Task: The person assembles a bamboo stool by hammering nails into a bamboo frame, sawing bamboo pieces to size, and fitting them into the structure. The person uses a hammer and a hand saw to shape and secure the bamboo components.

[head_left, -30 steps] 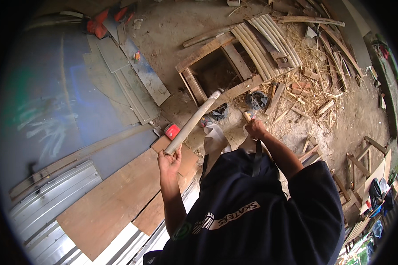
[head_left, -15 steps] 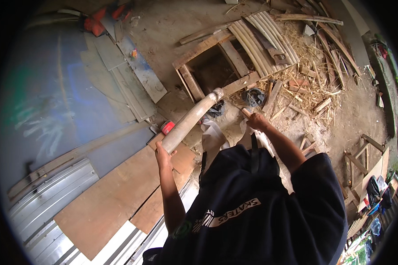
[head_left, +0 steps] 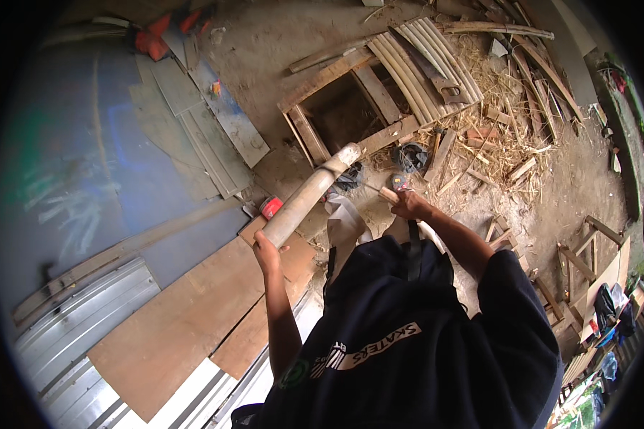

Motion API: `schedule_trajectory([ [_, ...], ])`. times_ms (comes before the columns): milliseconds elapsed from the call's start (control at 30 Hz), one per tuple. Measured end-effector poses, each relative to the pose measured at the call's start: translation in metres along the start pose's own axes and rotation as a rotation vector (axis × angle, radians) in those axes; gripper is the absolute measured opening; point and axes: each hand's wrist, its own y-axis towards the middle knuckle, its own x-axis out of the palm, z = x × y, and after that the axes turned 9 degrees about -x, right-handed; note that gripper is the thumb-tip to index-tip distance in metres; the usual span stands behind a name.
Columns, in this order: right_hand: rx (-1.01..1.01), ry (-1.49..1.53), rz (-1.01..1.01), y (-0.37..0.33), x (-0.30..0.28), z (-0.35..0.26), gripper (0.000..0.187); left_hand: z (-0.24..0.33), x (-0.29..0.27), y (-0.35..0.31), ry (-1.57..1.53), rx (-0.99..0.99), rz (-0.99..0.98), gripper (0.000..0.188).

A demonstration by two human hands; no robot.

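Ahead sits a slatted frame (head_left: 379, 93); left hand (head_left: 267, 252) grips pole (head_left: 302, 203), right hand (head_left: 412, 205) a handle (head_left: 388, 194).

The floor (head_left: 257, 86) is brown dirt. A big blue-gray board (head_left: 75, 150) has green, white and blue paint marks on it. Thin flat panels (head_left: 209, 154) lie along the board's right side. Below the board are shiny metal sheets (head_left: 100, 300) with ridges, and a wide brown wood sheet (head_left: 179, 336) lies on top of them. To the right of the board, well apart from it, is a low wooden frame (head_left: 378, 94) with slats across one end. Farther right of the board, curly wood shavings (head_left: 504, 86) make a mess. Light shines brightly off the metal below the board.
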Motion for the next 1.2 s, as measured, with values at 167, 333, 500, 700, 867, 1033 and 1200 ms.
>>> schedule_trajectory([
  [167,0.068,-0.255,-0.145,0.004,-0.002,-0.003,0.027,-0.001,0.007,-0.008,-0.216,-0.112,0.07,0.06],
  [333,-0.059,-0.174,0.01,0.006,0.008,0.01,0.033,-0.002,0.007,-0.01,-0.259,-0.153,0.054,0.06],
  [500,-0.008,0.017,0.005,-0.001,0.01,0.013,0.049,-0.008,-0.001,0.0,-0.318,-0.227,0.013,0.054],
  [700,0.058,-0.167,-0.031,0.0,-0.011,-0.013,0.053,-0.011,-0.008,0.008,-0.336,-0.21,-0.009,0.055],
  [867,0.108,0.041,-0.028,-0.008,-0.018,-0.025,0.043,-0.01,-0.004,0.008,-0.188,-0.073,0.095,0.057],
  [1033,0.069,-0.244,-0.022,-0.015,-0.005,-0.016,0.04,-0.015,-0.008,0.017,0.051,0.181,0.043,0.062],
  [1200,-0.025,-0.013,0.052,-0.007,-0.006,-0.003,0.026,-0.018,-0.014,0.027,0.1,0.237,0.022,0.063],
])
